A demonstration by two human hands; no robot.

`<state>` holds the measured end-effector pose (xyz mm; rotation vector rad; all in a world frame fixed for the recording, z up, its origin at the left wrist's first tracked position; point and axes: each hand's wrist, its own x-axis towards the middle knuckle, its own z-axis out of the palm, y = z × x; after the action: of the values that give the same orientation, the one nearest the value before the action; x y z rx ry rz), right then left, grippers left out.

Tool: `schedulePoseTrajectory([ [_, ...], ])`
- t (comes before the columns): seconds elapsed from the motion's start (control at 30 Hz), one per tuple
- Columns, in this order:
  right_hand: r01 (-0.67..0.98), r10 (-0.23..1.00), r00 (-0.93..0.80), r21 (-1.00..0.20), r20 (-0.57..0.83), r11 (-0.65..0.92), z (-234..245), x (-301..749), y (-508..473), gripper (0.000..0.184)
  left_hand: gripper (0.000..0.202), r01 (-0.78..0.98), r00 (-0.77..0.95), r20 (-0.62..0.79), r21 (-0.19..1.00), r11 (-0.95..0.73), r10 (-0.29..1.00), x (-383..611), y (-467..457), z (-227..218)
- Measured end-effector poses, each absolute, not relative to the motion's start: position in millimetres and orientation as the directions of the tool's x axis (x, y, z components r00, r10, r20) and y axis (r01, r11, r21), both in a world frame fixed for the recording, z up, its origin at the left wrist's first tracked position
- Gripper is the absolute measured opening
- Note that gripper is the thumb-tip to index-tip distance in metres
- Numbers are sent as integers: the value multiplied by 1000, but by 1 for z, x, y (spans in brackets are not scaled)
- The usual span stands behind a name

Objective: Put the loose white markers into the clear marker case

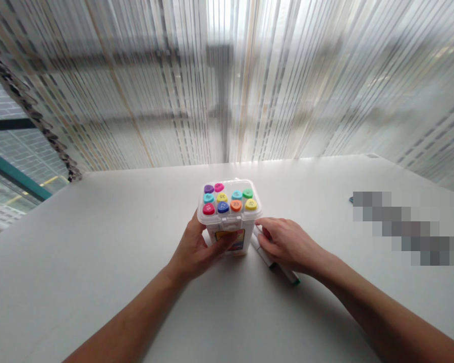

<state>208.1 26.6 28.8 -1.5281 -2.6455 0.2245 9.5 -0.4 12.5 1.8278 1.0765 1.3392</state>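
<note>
A translucent plastic marker box (231,217) stands upright near the middle of the table, with a latch on its front. Several numbered caps in purple, pink, blue, yellow, red, orange and green show at its top, seemingly through a clear lid. My left hand (199,247) is wrapped around the box's left side and front, its thumb across the coloured label. Just right of the box, my right hand (287,242) has curled fingers over white markers lying on the table. One marker (264,252) has a dark end; the other marker (289,274) has a green end. The fingertips are partly hidden.
The white table (109,242) stretches to both sides. A pixelated patch (408,227) covers something on the right, with a small dark-blue tip at its left end. Striped sheer curtains (227,85) hang along the table's far edge, in front of a window.
</note>
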Motion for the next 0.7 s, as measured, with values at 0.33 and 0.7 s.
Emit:
schedulePoseTrajectory([
  [0.33,859,870,-492,-166,-15,483,27,209,27,13,37,225,157,450,850,-476,879,9,-1,13],
  [0.7,862,872,-490,-166,-23,480,28,209,28,14,39,211,152,433,864,-457,888,9,-1,11],
])
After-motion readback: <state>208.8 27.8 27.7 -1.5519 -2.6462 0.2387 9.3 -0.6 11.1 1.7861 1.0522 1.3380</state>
